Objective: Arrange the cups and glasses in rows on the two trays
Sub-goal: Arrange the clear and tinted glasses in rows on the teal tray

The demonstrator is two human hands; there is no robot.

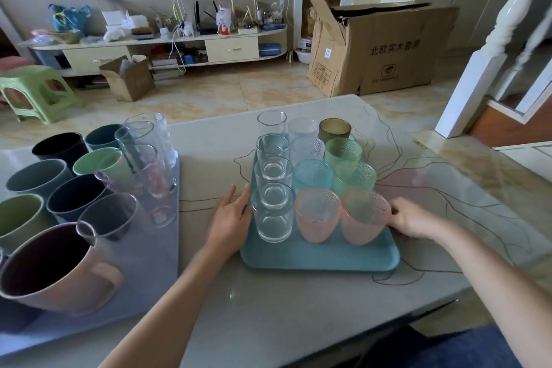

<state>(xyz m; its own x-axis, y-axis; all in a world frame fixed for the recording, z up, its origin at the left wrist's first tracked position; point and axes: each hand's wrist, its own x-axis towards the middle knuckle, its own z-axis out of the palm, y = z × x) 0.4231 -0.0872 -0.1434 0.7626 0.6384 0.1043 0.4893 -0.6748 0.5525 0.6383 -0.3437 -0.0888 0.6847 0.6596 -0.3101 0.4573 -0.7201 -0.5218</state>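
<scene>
A teal tray sits mid-table with three rows: clear glasses on the left, then textured clear, blue and pink cups, then amber, green and pink cups. My left hand lies with straight fingers against the tray's left edge beside the nearest clear glass. My right hand holds the tray's right edge, fingers curled by the right pink cup. A grey-blue tray at left carries coloured mugs, a pink mug and tall clear glasses.
The marble-patterned table ends close on the right and near side. Beyond it, a cardboard box, a green stool and a low cluttered TV cabinet stand on the tiled floor.
</scene>
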